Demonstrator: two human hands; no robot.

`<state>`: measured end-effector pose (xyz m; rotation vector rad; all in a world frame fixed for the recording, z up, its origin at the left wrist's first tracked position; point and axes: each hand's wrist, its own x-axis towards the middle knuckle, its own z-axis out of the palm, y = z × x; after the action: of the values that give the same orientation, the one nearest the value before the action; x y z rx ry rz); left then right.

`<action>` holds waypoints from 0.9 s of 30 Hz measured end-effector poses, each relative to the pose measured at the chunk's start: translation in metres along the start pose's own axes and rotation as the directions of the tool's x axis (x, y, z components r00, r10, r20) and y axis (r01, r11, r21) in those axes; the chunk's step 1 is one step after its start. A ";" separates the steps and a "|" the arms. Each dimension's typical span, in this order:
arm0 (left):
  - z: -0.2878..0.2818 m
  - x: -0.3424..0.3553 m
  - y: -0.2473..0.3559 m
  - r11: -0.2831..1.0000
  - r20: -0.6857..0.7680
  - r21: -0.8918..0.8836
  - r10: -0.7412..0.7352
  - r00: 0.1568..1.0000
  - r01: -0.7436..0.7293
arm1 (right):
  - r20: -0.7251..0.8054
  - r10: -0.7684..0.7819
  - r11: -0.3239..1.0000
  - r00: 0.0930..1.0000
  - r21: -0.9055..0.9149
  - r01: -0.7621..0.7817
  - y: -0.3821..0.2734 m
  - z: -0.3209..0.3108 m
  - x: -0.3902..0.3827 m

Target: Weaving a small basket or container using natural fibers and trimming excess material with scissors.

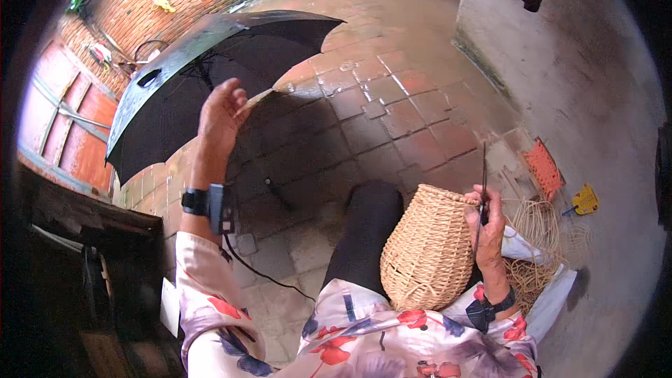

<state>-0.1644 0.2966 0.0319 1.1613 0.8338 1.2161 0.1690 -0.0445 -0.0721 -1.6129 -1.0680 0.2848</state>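
Observation:
A tan woven wicker basket (427, 248), round-bellied with a narrower rim, rests tilted in my lap. My right hand (492, 227) is closed at the basket's rim on the right, gripping a long, thin dark pointed tool (484, 168) that stands roughly upright. I cannot tell the tool's exact kind. My left hand (222, 108) is raised away from the basket, at the front left, with its fingers curled in. Whether anything thin sits between those fingers is too blurred to make out. In this view the hand overlaps an open black umbrella (161, 122).
Loose tan weaving strands (535, 238) lie in a white sack (553, 301) to my right. An orange plastic piece (544, 170) and a yellow tag-like object (585, 199) are near the grey wall (560, 77). Wet floor tiles (364, 126) stretch ahead; dark furniture (91, 238) stands left.

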 end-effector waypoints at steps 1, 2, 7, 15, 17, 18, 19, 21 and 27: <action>0.011 -0.004 -0.010 0.998 0.037 0.038 -0.055 0.998 0.053 | -0.003 0.005 1.000 1.000 0.016 -0.005 0.000 0.000 0.001; 0.024 -0.010 -0.022 0.992 0.095 0.074 -0.112 0.989 0.106 | 0.000 0.002 1.000 1.000 0.009 -0.002 -0.001 0.000 0.001; 0.104 -0.076 -0.088 0.947 0.309 0.176 -0.311 0.899 0.268 | 0.035 -0.011 1.000 0.999 -0.013 0.012 -0.004 -0.003 0.005; 0.180 -0.161 -0.147 0.947 0.598 0.303 -0.278 0.752 0.109 | 0.041 -0.224 0.968 0.974 -0.104 0.227 -0.014 -0.012 0.012; 0.182 -0.172 -0.150 0.945 0.670 0.204 -0.324 0.667 0.255 | 0.023 -0.208 0.973 0.978 -0.102 0.209 -0.012 -0.014 0.007; 0.181 -0.176 -0.151 0.943 0.664 0.211 -0.332 0.670 0.258 | 0.035 -0.238 0.962 0.971 -0.126 0.241 -0.010 -0.013 0.004; 0.182 -0.179 -0.152 0.951 0.646 0.217 -0.311 0.698 0.222 | -0.047 -0.171 0.985 0.984 -0.011 0.171 -0.007 -0.015 0.000; 0.182 -0.186 -0.153 0.948 0.641 0.188 -0.318 0.699 0.259 | -0.139 -0.062 0.987 0.988 0.137 0.081 -0.001 -0.017 -0.008; 0.180 -0.192 -0.142 0.961 0.631 0.272 -0.144 0.762 -0.044 | -0.080 0.050 0.995 0.996 0.095 -0.042 0.010 -0.019 -0.017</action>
<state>0.0045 0.0768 -0.0800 1.6437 0.4936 0.5733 0.1768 -0.0698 -0.0799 -1.5541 -0.9421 0.2921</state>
